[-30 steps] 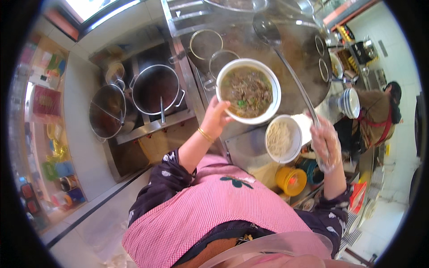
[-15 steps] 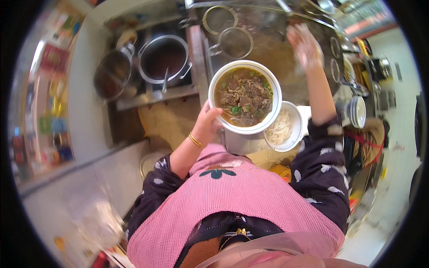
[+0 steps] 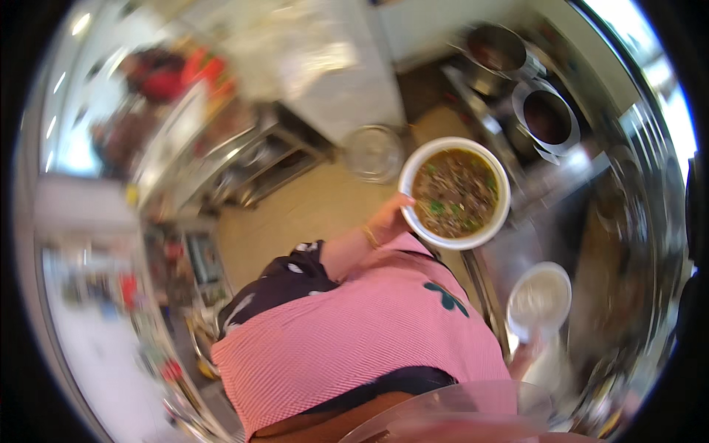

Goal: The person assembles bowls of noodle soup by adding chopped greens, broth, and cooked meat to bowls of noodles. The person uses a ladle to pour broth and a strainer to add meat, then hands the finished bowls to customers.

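My left hand (image 3: 391, 220) grips the rim of a white bowl (image 3: 408, 171), thumb on its edge. Inside is brown broth with chopped meat (image 3: 456, 190) and bits of green herb. To the lower right, a second white bowl (image 3: 564, 284) holds pale noodles (image 3: 535, 299), blurred. My right hand (image 3: 526, 353) shows only in part at that bowl's near edge. Its fingers are smeared by motion, so whether they hold the bowl cannot be made out.
At the upper right a stove carries two deep pots (image 3: 498, 50) (image 3: 548, 118) of dark liquid. A steel worktop (image 3: 535, 221) runs along the right. A round lidded container (image 3: 373, 153) stands on the floor ahead. Steel shelving (image 3: 266, 159) and blurred people (image 3: 159, 74) are at the upper left.
My view has swung left, showing the floor and shelving. The meat bowl is still in my left hand. My right hand has come back from the cooking vat to beside the noodle bowl.
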Tool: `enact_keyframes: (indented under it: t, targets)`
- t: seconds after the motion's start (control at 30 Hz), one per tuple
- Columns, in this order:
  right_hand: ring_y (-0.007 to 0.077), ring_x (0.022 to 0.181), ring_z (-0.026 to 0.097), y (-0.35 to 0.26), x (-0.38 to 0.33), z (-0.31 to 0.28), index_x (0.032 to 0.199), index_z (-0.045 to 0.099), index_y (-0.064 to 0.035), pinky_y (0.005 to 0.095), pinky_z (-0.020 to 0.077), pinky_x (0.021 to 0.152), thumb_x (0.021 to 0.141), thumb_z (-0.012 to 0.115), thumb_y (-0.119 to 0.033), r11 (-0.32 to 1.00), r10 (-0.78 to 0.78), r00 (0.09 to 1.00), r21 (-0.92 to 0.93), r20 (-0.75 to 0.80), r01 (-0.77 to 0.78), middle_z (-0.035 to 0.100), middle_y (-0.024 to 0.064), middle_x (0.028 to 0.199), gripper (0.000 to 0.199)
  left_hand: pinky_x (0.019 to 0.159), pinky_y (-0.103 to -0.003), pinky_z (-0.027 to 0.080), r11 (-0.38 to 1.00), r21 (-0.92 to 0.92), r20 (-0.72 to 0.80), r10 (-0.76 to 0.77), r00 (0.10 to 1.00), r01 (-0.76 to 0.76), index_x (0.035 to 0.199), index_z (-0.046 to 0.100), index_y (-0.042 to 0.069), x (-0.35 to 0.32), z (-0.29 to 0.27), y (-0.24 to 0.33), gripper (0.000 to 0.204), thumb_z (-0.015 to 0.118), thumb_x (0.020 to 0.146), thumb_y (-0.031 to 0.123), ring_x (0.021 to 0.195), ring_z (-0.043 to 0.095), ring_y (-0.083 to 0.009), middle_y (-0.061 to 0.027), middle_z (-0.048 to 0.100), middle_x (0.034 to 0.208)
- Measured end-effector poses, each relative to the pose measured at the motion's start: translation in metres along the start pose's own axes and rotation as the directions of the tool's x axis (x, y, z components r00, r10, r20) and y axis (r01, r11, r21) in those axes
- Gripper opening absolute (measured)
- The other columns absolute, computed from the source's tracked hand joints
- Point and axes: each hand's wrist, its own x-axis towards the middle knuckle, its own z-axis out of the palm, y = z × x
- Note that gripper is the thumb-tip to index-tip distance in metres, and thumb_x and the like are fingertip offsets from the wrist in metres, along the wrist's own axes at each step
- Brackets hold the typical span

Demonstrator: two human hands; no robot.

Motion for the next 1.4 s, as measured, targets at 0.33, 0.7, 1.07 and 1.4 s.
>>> enact_keyframes:
  t: [0.33, 0.7, 1.07, 1.4]
  targets:
    - [0.0292, 0.099, 0.066, -0.040, 0.109, 0.122, 0.131, 0.054, -0.0014, 0.0415, 0.0563, 0.078, 0.084, 0.066, -0.016, 0.979, 0.125, 0.866, -0.200, 0.484, -0.030, 0.064, 0.0153, 0.116, 0.050, 0.101, -0.048, 0.052, 0.841, -0.081, -0.362, 0.475, 0.802, -0.534, 0.139, 0.044, 0.003, -0.103, -0.007, -0.054, 0.054, 0.061, 0.092, 0.023, 0.119, 0.061, -0.0306, -0.0155, 0.058, 0.132]
    - [0.0248, 0.085, 0.067, -0.036, 0.169, 0.244, 0.119, 0.059, -0.0010, 0.0355, 0.0555, 0.070, 0.080, 0.062, -0.007, 0.938, 0.159, 0.644, -0.318, 0.748, 0.137, 0.066, 0.0126, 0.101, 0.040, 0.102, -0.045, 0.053, 0.714, 0.200, -0.488, 0.667, 0.564, -0.671, 0.144, 0.036, 0.009, -0.038, -0.054, -0.102, 0.063, 0.063, 0.089, 0.026, 0.124, 0.057, -0.0284, -0.0128, 0.050, 0.140]
    - [0.0212, 0.086, 0.066, -0.001, 0.178, 0.185, 0.121, 0.061, 0.0003, 0.0347, 0.0541, 0.079, 0.080, 0.064, -0.004, 0.985, 0.071, 0.496, -0.138, 0.866, 0.100, 0.068, 0.0109, 0.102, 0.042, 0.099, -0.050, 0.055, 0.665, 0.141, -0.345, 0.727, 0.594, -0.733, 0.140, 0.039, -0.003, -0.025, -0.058, -0.068, 0.057, 0.049, 0.084, 0.003, 0.124, 0.055, -0.0360, -0.0213, 0.052, 0.137]
    - [0.0160, 0.087, 0.066, -0.015, 0.101, 0.139, 0.120, 0.062, -0.0013, 0.0301, 0.0532, 0.079, 0.086, 0.058, -0.005, 0.979, 0.056, 0.559, -0.155, 0.827, 0.130, 0.069, 0.0091, 0.104, 0.035, 0.109, -0.060, 0.043, 0.766, -0.026, -0.300, 0.607, 0.736, -0.642, 0.143, 0.033, -0.004, -0.012, -0.064, -0.008, 0.073, 0.045, 0.071, -0.004, 0.130, 0.047, -0.0459, -0.0262, 0.045, 0.140]
